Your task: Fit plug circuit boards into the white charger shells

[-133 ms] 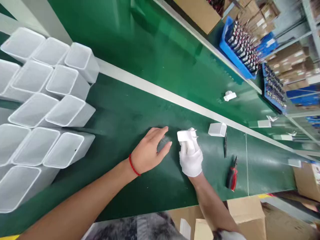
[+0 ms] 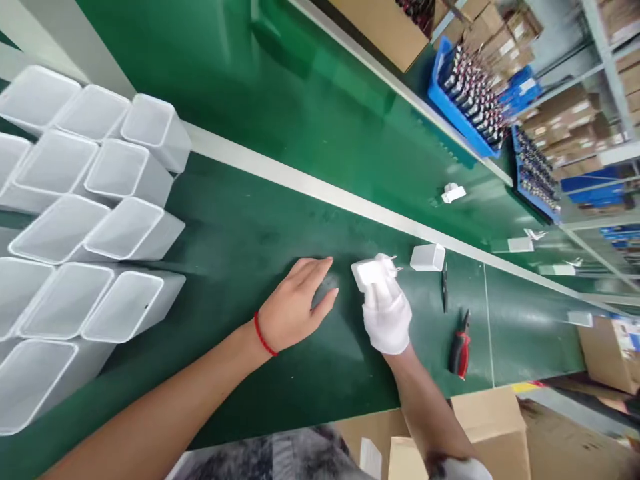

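My right hand, in a white glove, is closed around a white plug adapter. Metal prongs stick out at the adapter's right side, and the gloved fingers cover part of it. To its left, my bare left hand hovers over the green bench with thumb and fingers apart, holding nothing. A red cord circles that wrist. Right of the gloved hand lies a white box-shaped housing, with a thin dark pen-like tool beside it.
Red-handled pliers lie at the right. Several translucent white containers crowd the bench's left end. Beyond the pale strip sits another white plug piece. Blue trays of small parts stand farther back, and cardboard boxes are below the front edge.
The adapter in my right hand has tilted a little, and the gloved hand has turned slightly. My left hand keeps its open shape. The whole view has shifted slightly.
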### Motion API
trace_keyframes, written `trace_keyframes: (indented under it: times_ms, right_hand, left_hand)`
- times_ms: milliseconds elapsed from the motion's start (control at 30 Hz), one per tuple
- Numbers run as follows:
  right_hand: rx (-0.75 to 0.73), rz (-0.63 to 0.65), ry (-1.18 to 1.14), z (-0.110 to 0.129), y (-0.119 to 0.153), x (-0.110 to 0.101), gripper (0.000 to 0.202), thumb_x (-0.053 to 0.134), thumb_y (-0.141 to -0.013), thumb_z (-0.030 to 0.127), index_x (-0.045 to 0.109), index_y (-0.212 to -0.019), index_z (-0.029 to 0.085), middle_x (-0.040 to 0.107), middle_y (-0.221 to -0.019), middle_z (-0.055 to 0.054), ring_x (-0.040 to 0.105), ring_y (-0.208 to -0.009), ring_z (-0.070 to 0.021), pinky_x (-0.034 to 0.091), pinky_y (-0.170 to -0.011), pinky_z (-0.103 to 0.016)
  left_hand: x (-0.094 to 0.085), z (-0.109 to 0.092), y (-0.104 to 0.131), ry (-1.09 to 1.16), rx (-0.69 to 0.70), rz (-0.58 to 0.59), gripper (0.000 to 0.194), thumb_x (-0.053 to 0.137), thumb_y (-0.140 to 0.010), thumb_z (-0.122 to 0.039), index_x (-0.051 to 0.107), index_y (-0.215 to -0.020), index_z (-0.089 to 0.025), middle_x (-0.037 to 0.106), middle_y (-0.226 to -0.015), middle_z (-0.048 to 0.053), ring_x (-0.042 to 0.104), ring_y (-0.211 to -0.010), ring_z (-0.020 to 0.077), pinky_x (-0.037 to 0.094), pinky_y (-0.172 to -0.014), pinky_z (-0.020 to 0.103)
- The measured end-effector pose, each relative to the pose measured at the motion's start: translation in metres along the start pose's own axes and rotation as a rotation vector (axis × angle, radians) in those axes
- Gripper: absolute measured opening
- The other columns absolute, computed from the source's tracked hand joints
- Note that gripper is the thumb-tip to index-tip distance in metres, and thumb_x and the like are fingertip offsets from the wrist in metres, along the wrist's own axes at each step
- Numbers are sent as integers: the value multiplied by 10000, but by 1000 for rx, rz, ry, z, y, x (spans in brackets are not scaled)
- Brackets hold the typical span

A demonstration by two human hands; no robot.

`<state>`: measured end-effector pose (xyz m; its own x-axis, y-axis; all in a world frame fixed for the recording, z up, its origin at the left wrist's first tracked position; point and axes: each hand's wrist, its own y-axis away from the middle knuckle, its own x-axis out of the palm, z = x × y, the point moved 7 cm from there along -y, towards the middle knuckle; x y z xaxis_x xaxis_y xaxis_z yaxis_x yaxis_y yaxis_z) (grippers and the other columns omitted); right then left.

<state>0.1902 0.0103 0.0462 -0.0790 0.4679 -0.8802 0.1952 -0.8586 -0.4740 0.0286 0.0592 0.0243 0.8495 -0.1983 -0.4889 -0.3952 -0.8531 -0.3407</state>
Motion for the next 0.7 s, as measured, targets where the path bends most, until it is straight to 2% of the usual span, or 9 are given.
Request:
trace_keyframes:
  times_ms: [100,200,267,333,400,500,567,633,700]
  right_hand:
    - [103,-52,-46,-8,-2,-1,506,466,-960,128,394,-1452,221,564,-1393,-148,521,-1316,-299,536,-1016,-464]
    - [65,16,-116,-6,-6,12,542,476,-955,122,376,-1473,247,525,-1440,-124,498,-1340,-268,494,-1069,-449]
    - [106,66,-123,-10,-8,17,478,519,-948,167,479,-1417,252,510,-1457,-109,519,-1322,-261,500,-1063,-403]
    - [206,83,-138,-20,-9,15,377,589,-924,256,613,-1301,254,504,-1464,-92,567,-1274,-269,534,-1012,-354]
    - [322,90,-211,-31,-6,12,345,645,-888,320,672,-1228,276,542,-1432,-70,602,-1232,-269,553,-968,-335]
    - [570,59,-508,-50,2,14,337,719,-817,334,714,-1153,305,650,-1303,-46,623,-1197,-275,522,-1001,-379]
    - [761,-27,-736,-62,2,18,347,747,-785,353,722,-1124,282,690,-1233,-55,648,-1148,-280,510,-1011,-430]
    - [934,-134,-1002,-72,-5,24,375,744,-777,398,712,-1116,241,706,-1186,-75,672,-1088,-278,530,-978,-472]
    - [1071,-189,-1307,-74,-22,32,393,725,-781,430,700,-1110,216,698,-1187,-89,666,-1096,-280,548,-955,-489]
  left_hand:
    - [-1,1,-1,21,-17,-3,376,547,-930,-205,555,-1262,-28,679,-1123,152,630,-1095,243,554,-974,369]
    - [-3,0,-2,14,-23,-3,366,533,-935,-197,553,-1262,-35,679,-1123,149,632,-1097,238,553,-974,365]
    - [-3,0,-2,9,-23,8,359,526,-937,-193,552,-1262,-43,682,-1115,142,631,-1097,234,556,-968,362]
    - [-3,0,-2,13,-30,10,351,521,-938,-189,553,-1261,-56,685,-1110,131,640,-1075,223,561,-958,351]
    - [-3,1,-3,15,-35,7,344,519,-937,-183,556,-1257,-64,687,-1104,124,649,-1054,215,564,-952,345]
    - [-3,1,-3,7,-30,2,332,521,-933,-177,564,-1243,-66,689,-1088,121,654,-1049,216,564,-951,344]
    - [-4,0,-3,0,-24,-3,327,520,-935,-180,566,-1240,-71,691,-1080,118,660,-1040,214,568,-943,342]
    - [-4,0,-3,-6,-21,-9,327,516,-941,-189,563,-1245,-80,693,-1076,113,673,-1005,203,576,-925,331]
    - [-4,0,-3,-9,-19,-11,329,510,-948,-199,558,-1256,-94,694,-1078,107,686,-964,190,585,-901,314]
